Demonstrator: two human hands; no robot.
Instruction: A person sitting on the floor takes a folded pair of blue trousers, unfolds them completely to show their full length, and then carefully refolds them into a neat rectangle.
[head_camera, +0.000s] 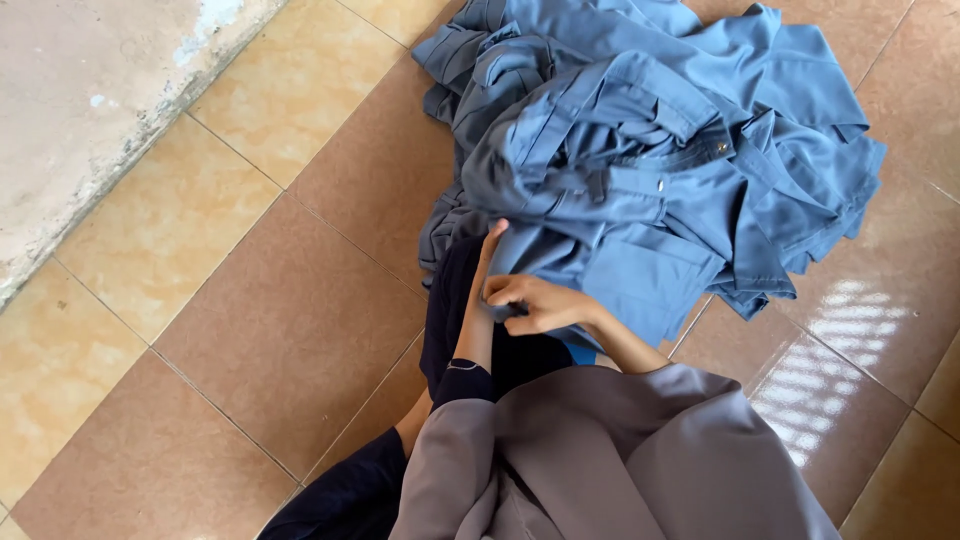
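Gripping: right hand (535, 303) — pinching blue work shirts (650, 150)
Left hand (487, 262): flat, fingers extended
Around: tiled floor (250, 300), wall base (90, 120)

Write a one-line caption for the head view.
Both hands, left and right, meet at the edge of a heap of blue garments on a tiled floor.

You have no packages, labels, signs or screens in front of you here; nothing of that kind shows anywhere in your head view.
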